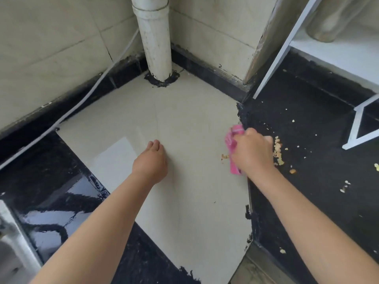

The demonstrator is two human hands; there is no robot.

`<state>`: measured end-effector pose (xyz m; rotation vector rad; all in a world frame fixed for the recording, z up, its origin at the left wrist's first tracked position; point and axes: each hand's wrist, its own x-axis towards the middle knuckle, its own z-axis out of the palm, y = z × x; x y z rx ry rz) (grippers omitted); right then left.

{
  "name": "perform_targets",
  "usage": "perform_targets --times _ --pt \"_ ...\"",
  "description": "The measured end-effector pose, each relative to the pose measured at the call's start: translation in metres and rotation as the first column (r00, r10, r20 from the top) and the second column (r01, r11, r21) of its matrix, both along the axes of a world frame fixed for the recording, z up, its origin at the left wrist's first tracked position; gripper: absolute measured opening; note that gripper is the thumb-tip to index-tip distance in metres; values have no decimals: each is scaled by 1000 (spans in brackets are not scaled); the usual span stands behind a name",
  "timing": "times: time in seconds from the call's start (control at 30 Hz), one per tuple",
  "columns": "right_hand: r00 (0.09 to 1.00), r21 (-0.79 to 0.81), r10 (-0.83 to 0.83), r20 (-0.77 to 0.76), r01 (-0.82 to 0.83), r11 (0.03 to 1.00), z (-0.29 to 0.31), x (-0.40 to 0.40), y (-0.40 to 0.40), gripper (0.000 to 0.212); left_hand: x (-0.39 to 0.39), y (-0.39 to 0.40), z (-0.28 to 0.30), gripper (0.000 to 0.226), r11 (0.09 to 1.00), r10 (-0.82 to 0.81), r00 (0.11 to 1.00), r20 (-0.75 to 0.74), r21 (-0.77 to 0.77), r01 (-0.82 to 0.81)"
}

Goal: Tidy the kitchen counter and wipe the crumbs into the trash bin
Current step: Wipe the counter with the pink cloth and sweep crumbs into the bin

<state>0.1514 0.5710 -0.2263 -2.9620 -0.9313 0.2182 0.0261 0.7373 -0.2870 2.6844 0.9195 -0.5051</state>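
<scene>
Gripping a pink cloth [232, 148], the right hand [253, 153] has its fingers curled round the bunched fabric and presses it down right of centre in the frame, where the pale worktop [184, 124] meets its black section [307, 111]. Only the cloth's left edge shows, a strip running from above the knuckles to below the wrist; the rest is hidden under the hand. Crumbs [278, 150] lie in a yellowish line just right of that hand on the black surface, a small clump sits on the pale tile just left of the cloth, and loose bits are scattered further right and toward the lower right edge of the frame. At centre, the left hand [150, 160] rests palm down on the pale tile, fingers together and pointing away, holding nothing, well apart from the cloth. Both bare forearms reach in from the bottom of the frame. At lower left the black surface is glossy, with a metal fitting at the very edge, too blurred to name. Further back at right stand the legs of a white rack [274, 62], a blurred jar on its shelf in the upper right corner. A white cable [67, 113] runs along the wall base at left. In the far corner, top centre, a white pipe [154, 37] rises from the worktop, ringed with dark sealant.
</scene>
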Motion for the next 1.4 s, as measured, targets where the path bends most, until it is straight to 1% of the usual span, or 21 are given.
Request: perform_targets --times 0.1,0.2,0.33,0.43,0.5,0.53,0.57,0.6,0.63,0.7,0.77,0.87,0.93,0.97,1.03,1.1,1.17,1.2,1.27,1.33,1.4 --pt "982 -9 157 -104 -158 987 -14 -41 24 28 -1 0 -4 39 1000 -16 1000 -22 17 16" --pt "971 -50 173 -165 -184 982 -38 -59 33 33 0 -1 -2 38 999 -26 999 -30 23 26" --pt "989 -26 77 -127 -81 996 -46 -46 18 31 1 -2 1 39 1000 -20 999 -31 12 21" --pt "990 -32 -123 -75 121 992 -41 -16 -14 25 -1 -4 1 42 999 -30 998 -47 19 31" --pt "971 -36 -237 -31 236 971 -38 3 -44 12 0 -5 -1 44 999 -18 999 -48 26 19" --pt "957 -37 -288 -27 287 957 -37 10 -58 19 0 -5 0 44 999 -16 998 -55 29 18" --pt "947 -65 -319 -26 317 946 -33 16 -69 20 1 -4 2 42 1000 -16 998 -57 22 17" --pt "944 -106 -329 -3 327 939 -31 21 -79 14 2 -4 4 40 1000 -9 998 -55 3 9" --pt "944 -139 -329 32 330 934 -30 25 -86 18 2 -2 5 37 1000 4 999 -51 -20 -5" --pt "956 -146 -282 77 291 946 -22 20 -86 23 0 -1 10 34 999 -1 1000 -10 -33 1" --pt "980 -78 -174 100 182 980 -11 1 -74 19 -7 -7 14 41 999 -13 997 70 -30 15" --pt "998 41 54 17 -55 998 1 -50 -51 24 -28 -36 18 46 999 -46 985 169 10 45" --pt "980 158 197 -40 -188 969 -3 -87 -41 26 -49 -53 17 46 998 -58 982 181 19 55" --pt "962 174 258 -90 -239 955 -6 -103 -39 26 -60 -60 15 46 999 -54 983 176 18 51" --pt "935 102 315 -166 -301 948 -23 -127 -35 29 -81 -69 9 47 999 -34 989 146 17 32" --pt "931 69 346 -116 -340 938 -37 -141 -34 24 -100 -75 2 45 999 -31 984 176 20 28" --pt "943 130 323 -82 -311 941 -45 -140 -40 9 -114 -82 -8 38 996 -83 957 279 50 72" --pt "950 159 306 -70 -292 943 -49 -134 -44 9 -119 -86 -11 34 996 -81 947 311 69 63" --pt "973 139 227 -49 -219 966 -54 -115 -58 26 -122 -99 -12 28 997 -56 949 310 74 34" --pt "992 82 128 -3 -127 988 -56 -79 -77 23 -118 -115 -10 31 997 -64 954 292 54 50" --pt "999 -11 13 51 -12 1000 -54 -40 -98 24 -114 -133 -12 36 995 -80 941 329 85 55"
